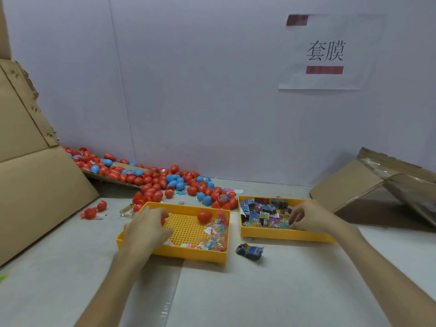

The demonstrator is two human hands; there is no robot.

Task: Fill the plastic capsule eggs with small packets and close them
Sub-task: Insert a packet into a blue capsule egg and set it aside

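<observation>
The left hand [146,228] is curling over the left yellow tray [188,252], plastic with a perforated grid floor. Something red is showing at its grip, but whether it is clamped I cannot tell. 1 glossy red egg [204,216] is lying in that tray beside clear crinkly packets [215,234]. The right hand [306,217] is dipping bent fingers into the right tray [283,234] of printed packets [262,214], its grip likewise unclear. Red and blue eggs [165,182] are spilling over the pale bench [283,291] beneath a white wall [188,90].
</observation>
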